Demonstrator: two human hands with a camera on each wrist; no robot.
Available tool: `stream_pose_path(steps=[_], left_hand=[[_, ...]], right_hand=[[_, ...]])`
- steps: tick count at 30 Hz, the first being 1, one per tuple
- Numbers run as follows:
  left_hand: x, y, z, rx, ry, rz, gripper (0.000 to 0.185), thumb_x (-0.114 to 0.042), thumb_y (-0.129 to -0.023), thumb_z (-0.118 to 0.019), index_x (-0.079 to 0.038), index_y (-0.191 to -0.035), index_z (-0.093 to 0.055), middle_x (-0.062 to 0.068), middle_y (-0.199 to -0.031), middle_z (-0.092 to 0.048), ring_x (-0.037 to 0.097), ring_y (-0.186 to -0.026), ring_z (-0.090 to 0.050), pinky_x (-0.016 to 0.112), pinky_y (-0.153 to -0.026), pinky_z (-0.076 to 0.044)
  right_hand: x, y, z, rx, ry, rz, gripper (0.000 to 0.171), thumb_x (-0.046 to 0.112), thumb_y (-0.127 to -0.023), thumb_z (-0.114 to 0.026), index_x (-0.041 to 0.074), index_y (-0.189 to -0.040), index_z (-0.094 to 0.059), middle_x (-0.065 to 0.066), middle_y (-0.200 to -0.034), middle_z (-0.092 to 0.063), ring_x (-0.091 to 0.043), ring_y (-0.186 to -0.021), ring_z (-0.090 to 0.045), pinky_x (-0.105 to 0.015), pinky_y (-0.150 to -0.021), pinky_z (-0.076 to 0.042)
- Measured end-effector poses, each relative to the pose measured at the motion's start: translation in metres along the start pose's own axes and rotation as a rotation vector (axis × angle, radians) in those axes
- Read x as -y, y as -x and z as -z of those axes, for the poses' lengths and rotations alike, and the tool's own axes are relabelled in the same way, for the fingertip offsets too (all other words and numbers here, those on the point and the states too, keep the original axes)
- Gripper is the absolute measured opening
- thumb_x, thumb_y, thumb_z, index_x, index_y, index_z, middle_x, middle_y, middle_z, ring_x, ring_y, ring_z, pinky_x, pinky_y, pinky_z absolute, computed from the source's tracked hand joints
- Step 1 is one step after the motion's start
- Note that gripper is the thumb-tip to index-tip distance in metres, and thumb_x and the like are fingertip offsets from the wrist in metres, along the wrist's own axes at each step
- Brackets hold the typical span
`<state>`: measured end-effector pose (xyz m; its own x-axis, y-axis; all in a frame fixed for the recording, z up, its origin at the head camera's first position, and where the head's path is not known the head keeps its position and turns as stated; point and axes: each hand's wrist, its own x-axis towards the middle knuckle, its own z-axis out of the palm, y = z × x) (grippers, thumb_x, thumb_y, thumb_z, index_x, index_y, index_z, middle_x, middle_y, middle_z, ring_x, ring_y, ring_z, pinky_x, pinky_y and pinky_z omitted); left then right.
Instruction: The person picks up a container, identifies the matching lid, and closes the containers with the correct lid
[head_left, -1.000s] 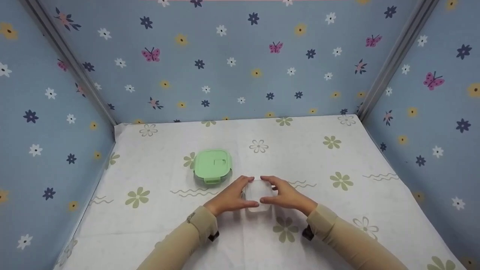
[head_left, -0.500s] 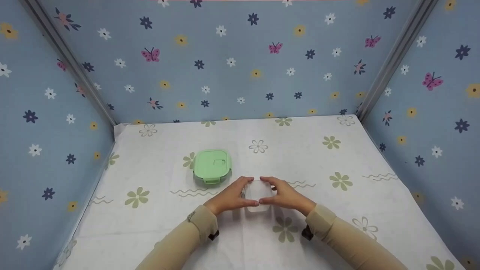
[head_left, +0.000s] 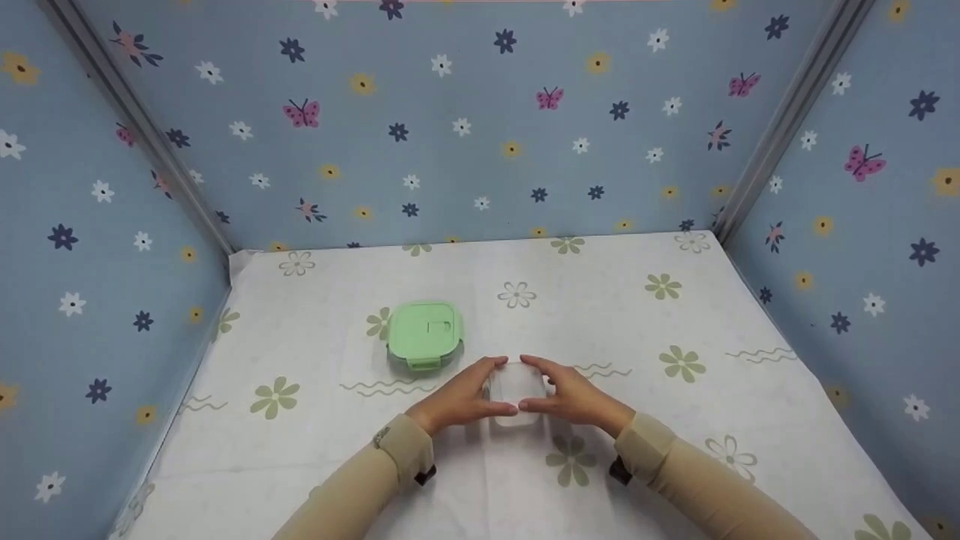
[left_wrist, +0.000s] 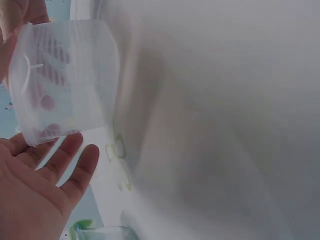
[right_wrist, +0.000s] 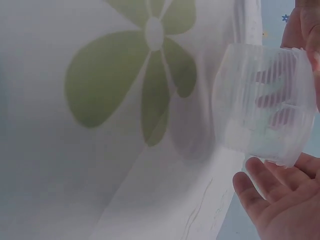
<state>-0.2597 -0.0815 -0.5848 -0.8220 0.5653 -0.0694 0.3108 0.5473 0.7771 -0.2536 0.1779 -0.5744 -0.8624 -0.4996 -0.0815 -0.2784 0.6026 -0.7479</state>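
A small translucent plastic box [head_left: 517, 384] is held between both hands near the table's middle. My left hand [head_left: 463, 394] grips its left side, and my right hand [head_left: 571, 394] grips its right side. The two thumb tips nearly meet over its near edge, while the fingers curve toward the far edge. In the left wrist view the frosted box [left_wrist: 75, 75] stands close over the cloth, with fingers showing through its ribbed wall. The right wrist view shows the box [right_wrist: 260, 105] with the right hand's fingers [right_wrist: 252, 192] alongside it.
A square food container [head_left: 424, 330] with a green clip-on lid and clear body stands behind and left of the box. White flower-print cloth [head_left: 585, 315] covers the table. Blue patterned walls [head_left: 480, 150] enclose its back and sides.
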Motion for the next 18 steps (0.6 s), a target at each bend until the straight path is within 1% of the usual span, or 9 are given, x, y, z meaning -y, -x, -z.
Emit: stream_pose_path(steps=[5,8,10,12,15,18], left_hand=[[0.003,0.001,0.0,0.0,-0.007,-0.017,0.1,-0.057,-0.093,-0.082,-0.007,-0.167,-0.037,0.016,-0.17,-0.044,0.033,-0.161,-0.039,0.052,-0.133,-0.031],[0.005,0.001,0.0,-0.003,-0.016,-0.035,0.098,-0.057,-0.095,-0.08,-0.006,-0.167,-0.037,0.016,-0.169,-0.045,0.034,-0.16,-0.039,0.053,-0.132,-0.032],[0.006,0.001,-0.001,-0.004,-0.025,-0.046,0.094,-0.056,-0.098,-0.076,-0.006,-0.167,-0.037,0.016,-0.168,-0.046,0.033,-0.16,-0.04,0.053,-0.132,-0.032],[0.007,0.0,-0.004,-0.015,-0.011,-0.05,0.086,-0.054,-0.103,-0.07,-0.006,-0.167,-0.037,0.016,-0.167,-0.047,0.032,-0.158,-0.043,0.053,-0.13,-0.036],[0.007,-0.002,-0.01,-0.066,0.044,-0.038,0.069,-0.046,-0.111,-0.058,-0.004,-0.164,-0.042,0.018,-0.163,-0.051,0.032,-0.149,-0.052,0.055,-0.123,-0.044],[0.005,-0.008,-0.017,-0.159,0.11,-0.012,0.055,-0.035,-0.115,-0.05,0.001,-0.157,-0.049,0.02,-0.154,-0.059,0.032,-0.135,-0.06,0.056,-0.113,-0.051]], right_hand=[[-0.001,0.0,0.0,0.011,0.027,0.006,0.085,0.04,-0.099,-0.081,0.009,-0.167,-0.041,-0.02,-0.169,-0.046,-0.047,-0.149,-0.052,-0.064,-0.118,-0.047],[-0.002,0.0,0.0,0.015,0.015,0.014,0.084,0.04,-0.1,-0.08,0.008,-0.167,-0.041,-0.02,-0.17,-0.045,-0.047,-0.149,-0.052,-0.064,-0.118,-0.047],[-0.003,0.0,0.0,0.018,-0.005,0.018,0.083,0.039,-0.1,-0.08,0.007,-0.167,-0.041,-0.021,-0.169,-0.045,-0.048,-0.148,-0.052,-0.065,-0.118,-0.047],[-0.004,0.0,-0.001,0.017,-0.034,0.015,0.082,0.036,-0.101,-0.08,0.007,-0.167,-0.041,-0.021,-0.169,-0.045,-0.048,-0.148,-0.052,-0.065,-0.118,-0.047],[-0.003,0.0,-0.002,0.003,-0.078,0.004,0.082,0.034,-0.1,-0.081,0.005,-0.166,-0.042,-0.022,-0.168,-0.047,-0.047,-0.147,-0.053,-0.065,-0.118,-0.047],[-0.001,-0.001,-0.004,-0.031,-0.115,-0.022,0.079,0.033,-0.1,-0.08,0.004,-0.164,-0.044,-0.022,-0.166,-0.049,-0.047,-0.143,-0.057,-0.065,-0.116,-0.049]])
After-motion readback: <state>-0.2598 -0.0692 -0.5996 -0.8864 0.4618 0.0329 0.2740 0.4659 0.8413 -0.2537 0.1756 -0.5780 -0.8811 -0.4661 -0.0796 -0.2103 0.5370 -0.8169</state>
